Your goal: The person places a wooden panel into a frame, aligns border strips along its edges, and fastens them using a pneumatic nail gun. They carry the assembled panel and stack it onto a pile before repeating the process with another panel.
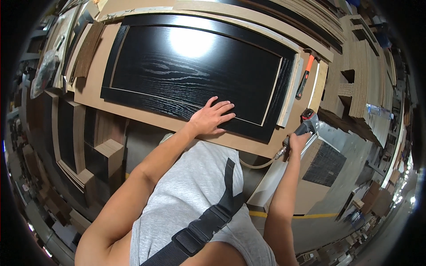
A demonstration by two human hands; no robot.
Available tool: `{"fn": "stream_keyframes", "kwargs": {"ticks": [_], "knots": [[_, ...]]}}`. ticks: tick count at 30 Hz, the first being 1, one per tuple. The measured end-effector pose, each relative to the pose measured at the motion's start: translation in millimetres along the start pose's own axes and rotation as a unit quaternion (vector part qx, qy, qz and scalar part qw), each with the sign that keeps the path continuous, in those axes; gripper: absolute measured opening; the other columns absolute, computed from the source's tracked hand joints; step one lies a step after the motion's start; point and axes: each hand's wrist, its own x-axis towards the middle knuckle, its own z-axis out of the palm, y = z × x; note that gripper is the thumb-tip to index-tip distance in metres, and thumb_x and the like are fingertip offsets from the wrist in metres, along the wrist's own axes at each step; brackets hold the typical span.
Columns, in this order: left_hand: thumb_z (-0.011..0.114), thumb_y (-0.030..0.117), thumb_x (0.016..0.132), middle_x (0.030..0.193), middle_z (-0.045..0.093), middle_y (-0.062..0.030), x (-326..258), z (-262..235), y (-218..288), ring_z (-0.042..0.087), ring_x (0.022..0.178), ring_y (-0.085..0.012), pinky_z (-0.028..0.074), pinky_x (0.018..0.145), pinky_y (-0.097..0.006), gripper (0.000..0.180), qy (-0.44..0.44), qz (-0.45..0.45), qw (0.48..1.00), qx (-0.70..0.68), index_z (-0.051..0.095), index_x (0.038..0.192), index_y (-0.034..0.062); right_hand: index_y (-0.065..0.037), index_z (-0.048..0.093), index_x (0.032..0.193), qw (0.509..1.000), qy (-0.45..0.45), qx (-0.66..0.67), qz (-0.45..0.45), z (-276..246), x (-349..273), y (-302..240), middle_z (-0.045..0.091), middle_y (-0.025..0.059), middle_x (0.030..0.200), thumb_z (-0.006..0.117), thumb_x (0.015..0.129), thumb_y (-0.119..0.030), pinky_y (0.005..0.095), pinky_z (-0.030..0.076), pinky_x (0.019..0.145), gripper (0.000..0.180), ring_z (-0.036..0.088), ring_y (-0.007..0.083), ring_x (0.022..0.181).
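A black wood-grain panel (146,71) with a raised frame lies flat on a brown board (91,80) in front of me. My left hand (207,119) rests on the panel's near edge, its fingers spread and holding nothing. At the panel's right corner, my right hand (299,142) is closed round the handle of an air nailer (309,122). The nailer is grey and black with a red detail on its head, and sits apart from the panel. An air hose (254,167) runs from its handle to the left, passing below the board's edge.
A claw hammer (306,75) with an orange and black handle lies right of the panel. Light wooden strips (253,17) run along the panel's far side. Stacked brown boards (364,75) stand at the right, and more boards (73,137) stand at the lower left.
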Motion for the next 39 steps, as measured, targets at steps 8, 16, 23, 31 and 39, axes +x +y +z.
{"fn": "stream_keyframes", "kwargs": {"ticks": [8, 16, 23, 31, 39], "knots": [[0.073, 0.044, 0.083, 0.152, 0.043, -0.0098, -4.2, 1.4, -2.7, 0.036, 0.143, -0.0259, 0.022, 0.120, -0.054, 0.064, 0.011, -0.009, 1.000, -0.015, 0.054, 0.138, 0.0171, 0.001, 0.053, 0.119, 0.908, -0.180, 0.369, 0.084, -87.1, -57.1, 25.4, 0.057, 0.0097, 0.080, 0.058, 0.072, 0.005, 0.0368, 0.054, 0.062, 0.047, 0.060, 0.0221, 0.065], [0.072, 0.042, 0.084, 0.152, 0.042, -0.0107, -1.3, -6.6, -1.9, 0.034, 0.145, -0.0266, 0.021, 0.120, -0.054, 0.064, -0.004, -0.008, 1.000, -0.024, 0.053, 0.139, 0.0157, 0.003, 0.055, 0.128, 0.873, -0.267, 0.404, 0.056, -94.6, -169.4, 2.3, 0.057, 0.0057, 0.067, 0.064, 0.080, 0.007, 0.0334, 0.053, 0.056, 0.049, 0.060, 0.0180, 0.056], [0.072, 0.042, 0.084, 0.152, 0.042, -0.0121, -1.7, -6.7, -0.3, 0.035, 0.144, -0.0283, 0.021, 0.120, -0.055, 0.064, 0.000, -0.010, 0.999, -0.032, 0.053, 0.139, 0.0154, 0.003, 0.057, 0.123, 0.881, -0.324, 0.343, 0.028, -67.5, -180.1, -24.4, 0.057, 0.0061, 0.064, 0.061, 0.076, 0.002, 0.0290, 0.050, 0.053, 0.048, 0.061, 0.0178, 0.053], [0.073, 0.041, 0.084, 0.151, 0.042, -0.0114, -4.5, -6.0, -1.0, 0.036, 0.144, -0.0271, 0.021, 0.120, -0.054, 0.062, 0.015, -0.007, 0.999, -0.035, 0.055, 0.138, 0.0150, 0.004, 0.058, 0.120, 0.895, -0.319, 0.310, 0.041, -61.2, -183.5, -42.1, 0.058, 0.0084, 0.064, 0.059, 0.073, 0.003, 0.0301, 0.051, 0.052, 0.047, 0.061, 0.0187, 0.051], [0.076, 0.041, 0.081, 0.150, 0.044, -0.0111, -8.5, 2.4, -7.6, 0.036, 0.143, -0.0273, 0.023, 0.120, -0.054, 0.065, 0.037, -0.003, 0.999, -0.032, 0.056, 0.137, 0.0146, 0.003, 0.058, 0.117, 0.895, -0.324, 0.301, 0.060, -61.5, -189.6, -52.3, 0.059, 0.0091, 0.065, 0.059, 0.073, 0.006, 0.0311, 0.052, 0.053, 0.044, 0.061, 0.0192, 0.052]]}}
